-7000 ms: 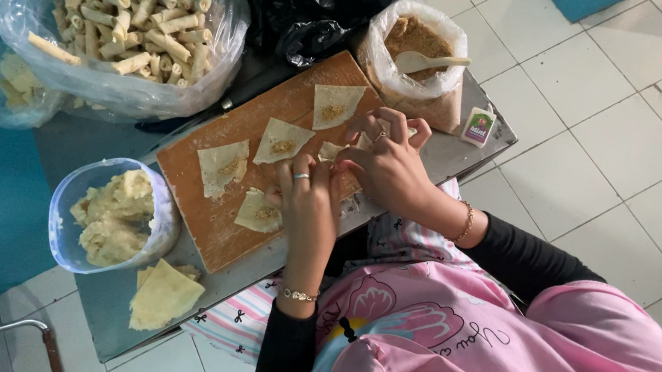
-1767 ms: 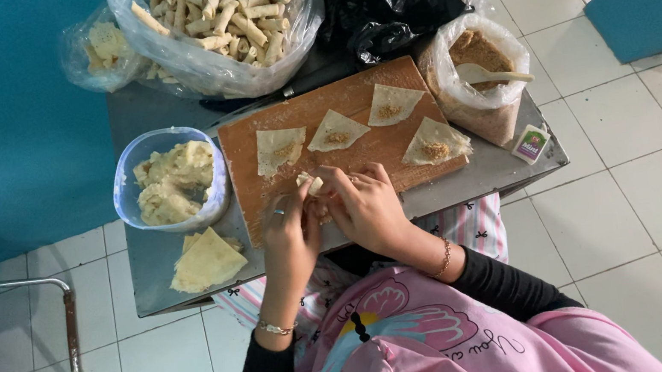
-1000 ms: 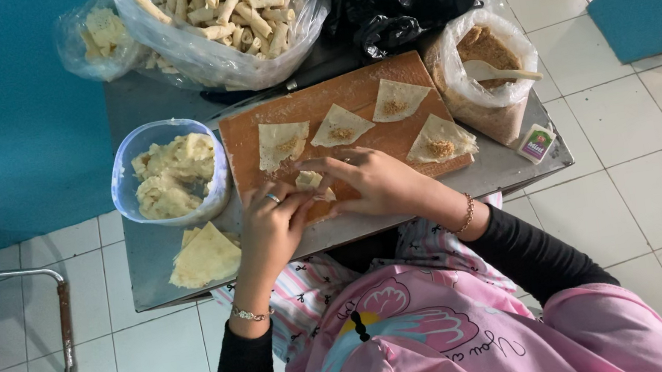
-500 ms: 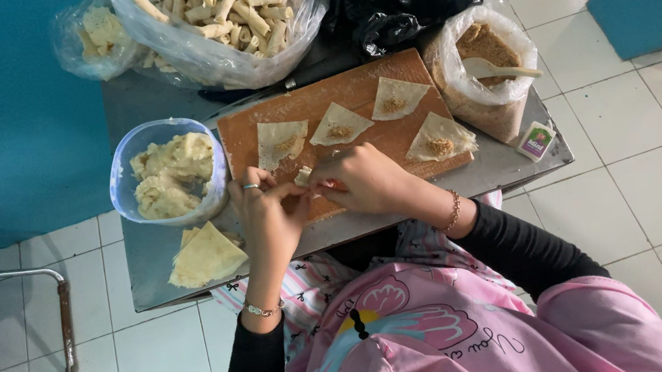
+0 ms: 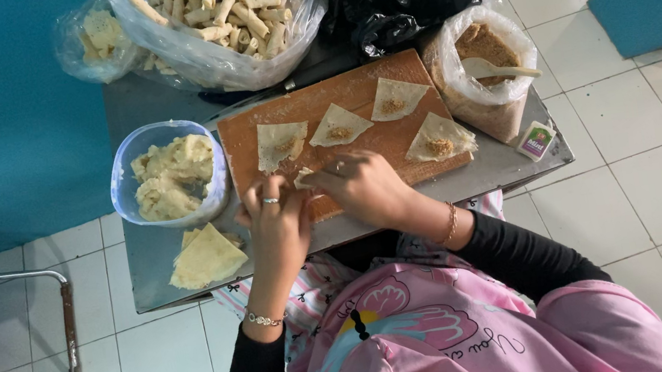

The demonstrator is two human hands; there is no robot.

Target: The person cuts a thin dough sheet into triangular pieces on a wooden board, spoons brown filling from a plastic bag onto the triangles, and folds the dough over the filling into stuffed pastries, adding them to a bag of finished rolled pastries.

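Centrally, head view: left hand (image 5: 278, 224) and right hand (image 5: 361, 186) meet at the lower edge of the wooden board (image 5: 353, 96), fingertips pinching a small wrapper (image 5: 303, 178) between them. Four filled wrappers (image 5: 338, 124) lie above on the board. Left of centre: tub (image 5: 122, 176) of dough; below it, stacked wrappers (image 5: 205, 260). Upper centre: bag of rolls (image 5: 224, 11). Right: bag of filling (image 5: 483, 52) with spoon.

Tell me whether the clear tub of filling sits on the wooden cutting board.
No, the clear tub stands on the metal table beside the wooden cutting board, off its left edge.
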